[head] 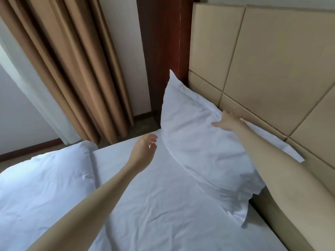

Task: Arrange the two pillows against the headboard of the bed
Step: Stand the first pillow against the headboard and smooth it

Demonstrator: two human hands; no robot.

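The soft, light pillow (203, 147) is pressed against the headboard (272, 69) by the flat, open right hand (226, 121), while the left hand (145, 147) is held loosely open just beside its edge, where it is best gripped.

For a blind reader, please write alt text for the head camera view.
A plump white fabric pillow leans against the beige padded headboard; the right hand rests on its top edge, the left hand hovers open. A white folded duvet lies at left.
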